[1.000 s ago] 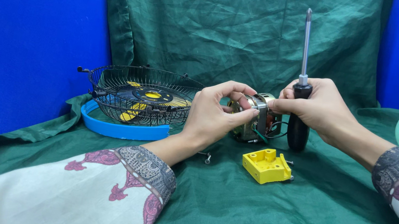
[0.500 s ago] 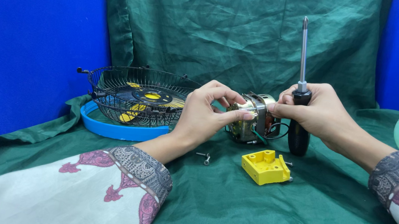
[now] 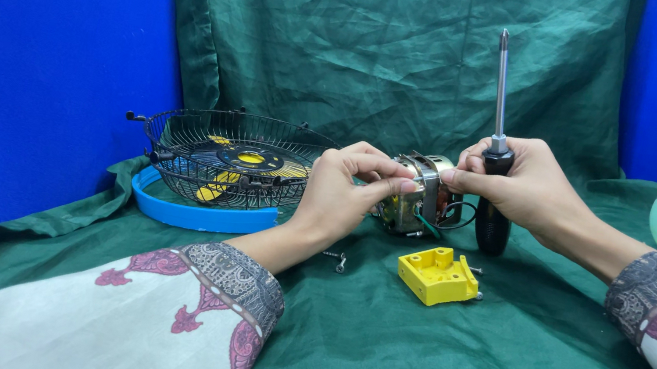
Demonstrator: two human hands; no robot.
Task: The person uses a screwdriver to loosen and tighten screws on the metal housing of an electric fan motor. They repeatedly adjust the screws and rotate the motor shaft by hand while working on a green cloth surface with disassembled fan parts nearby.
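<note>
On green cloth [image 3: 372, 352], one fan motor [image 3: 420, 195] pinched by left hand [image 3: 340, 195] fingers, right hand [image 3: 524, 186] gripping one screwdriver [image 3: 494, 163], one yellow part [image 3: 438, 276].

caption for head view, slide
Left hand and right hand, gripping a screwdriver, hold a small motor over green cloth.

A black wire fan guard [image 3: 231, 155] is sitting on a round blue plastic ring [image 3: 195, 211]; right of it, a small yellow plastic housing [image 3: 438, 276] and a loose screw [image 3: 337, 258] are lying.
</note>
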